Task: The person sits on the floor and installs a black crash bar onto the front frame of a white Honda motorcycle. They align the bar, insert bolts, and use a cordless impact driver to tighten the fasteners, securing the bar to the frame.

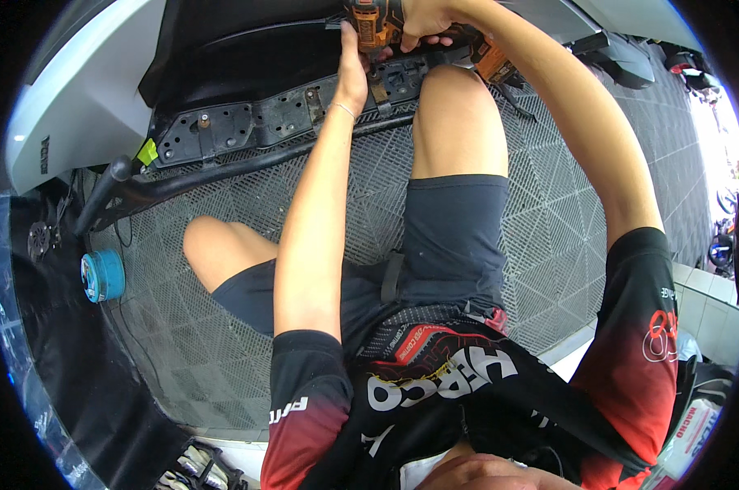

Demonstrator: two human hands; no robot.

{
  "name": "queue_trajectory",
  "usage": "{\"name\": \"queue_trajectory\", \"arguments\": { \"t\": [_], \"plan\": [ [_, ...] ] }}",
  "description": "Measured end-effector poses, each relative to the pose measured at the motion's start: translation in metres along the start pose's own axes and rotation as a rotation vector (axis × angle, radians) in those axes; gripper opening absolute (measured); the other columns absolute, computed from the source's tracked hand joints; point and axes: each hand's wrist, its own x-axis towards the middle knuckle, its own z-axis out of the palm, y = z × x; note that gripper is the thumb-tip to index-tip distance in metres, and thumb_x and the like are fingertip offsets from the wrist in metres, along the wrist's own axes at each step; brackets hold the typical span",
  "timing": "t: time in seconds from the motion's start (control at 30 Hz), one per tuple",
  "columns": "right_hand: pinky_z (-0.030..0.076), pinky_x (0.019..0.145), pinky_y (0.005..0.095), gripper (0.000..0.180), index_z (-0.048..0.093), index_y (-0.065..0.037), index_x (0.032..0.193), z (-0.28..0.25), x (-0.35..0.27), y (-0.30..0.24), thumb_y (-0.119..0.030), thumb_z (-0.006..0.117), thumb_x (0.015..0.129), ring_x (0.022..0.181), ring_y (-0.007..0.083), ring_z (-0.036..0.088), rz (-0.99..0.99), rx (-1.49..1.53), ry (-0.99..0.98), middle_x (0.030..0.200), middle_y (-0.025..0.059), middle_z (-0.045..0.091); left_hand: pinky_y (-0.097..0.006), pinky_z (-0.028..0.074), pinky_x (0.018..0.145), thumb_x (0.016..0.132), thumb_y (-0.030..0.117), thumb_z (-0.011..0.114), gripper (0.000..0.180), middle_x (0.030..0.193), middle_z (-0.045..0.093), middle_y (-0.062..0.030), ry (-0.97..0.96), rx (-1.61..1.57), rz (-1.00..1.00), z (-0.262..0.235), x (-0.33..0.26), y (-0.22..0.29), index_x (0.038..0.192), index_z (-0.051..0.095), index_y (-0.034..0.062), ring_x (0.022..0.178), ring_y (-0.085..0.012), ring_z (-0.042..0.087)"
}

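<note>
Nearest the person, the gray grid floor mat (553, 212) extends beneath the legs. Beyond it, a black tubular bar (222, 173) runs alongside a perforated black plate (278, 121). Above the plate, the orange-and-black power drill (372, 28) points nose-down at the upper picture edge. The right hand (425, 18) wraps its fingers around the drill's handle. The left hand (353, 77) lies beside the drill's nose; whether its partly hidden fingers grip cannot be determined.

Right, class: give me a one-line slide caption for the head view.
Right hand gripping an orange power drill at a black perforated plate, left hand alongside.
</note>
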Motion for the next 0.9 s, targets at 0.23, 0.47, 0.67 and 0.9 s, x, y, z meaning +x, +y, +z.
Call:
{"name": "queue_trajectory", "arguments": {
  "t": [0.23,0.47,0.67,0.9],
  "plan": [
    [0.053,0.046,0.0331,0.033,0.067,0.006,0.091,-0.01,0.006,-0.007,-0.018,0.079,0.071,0.05,0.0198,0.063,0.023,-0.037,0.003,0.064,0.0104,0.064,-0.037,0.044,0.089,0.088,0.087,0.019,0.094,0.106,0.063,-0.0054,0.005,-0.181,0.068,0.005,-0.002,0.021,0.12,0.059,0.0075,0.092,-0.0174,0.055],
    [0.054,0.046,0.0333,0.034,0.067,0.006,0.091,-0.018,0.006,-0.07,-0.019,0.079,0.071,0.05,0.02,0.064,-0.089,-0.013,0.028,0.064,0.0106,0.064,-0.039,0.04,0.1,0.094,0.08,0.019,0.09,0.111,0.064,-0.0091,-0.011,-0.181,0.09,-0.048,-0.03,0.069,0.126,0.057,0.0043,0.105,-0.0211,0.057],
    [0.055,0.048,0.0312,0.035,0.068,0.005,0.096,0.009,0.025,-0.098,-0.019,0.078,0.072,0.052,0.0202,0.065,-0.091,0.041,0.024,0.071,0.0107,0.068,-0.035,0.042,0.096,0.094,0.079,0.025,0.084,0.114,0.064,-0.0051,0.168,-0.18,0.043,-0.078,-0.047,0.058,0.127,0.058,0.0086,0.101,-0.0168,0.057],
    [0.055,0.048,0.0311,0.031,0.069,0.004,0.094,0.009,0.03,-0.106,-0.017,0.076,0.072,0.051,0.0196,0.066,-0.108,-0.014,0.005,0.071,0.0105,0.069,-0.035,0.043,0.096,0.095,0.078,0.024,0.084,0.112,0.065,-0.005,0.133,-0.214,0.047,-0.089,-0.047,0.047,0.126,0.059,0.009,0.1,-0.0163,0.058]
  ]
}}
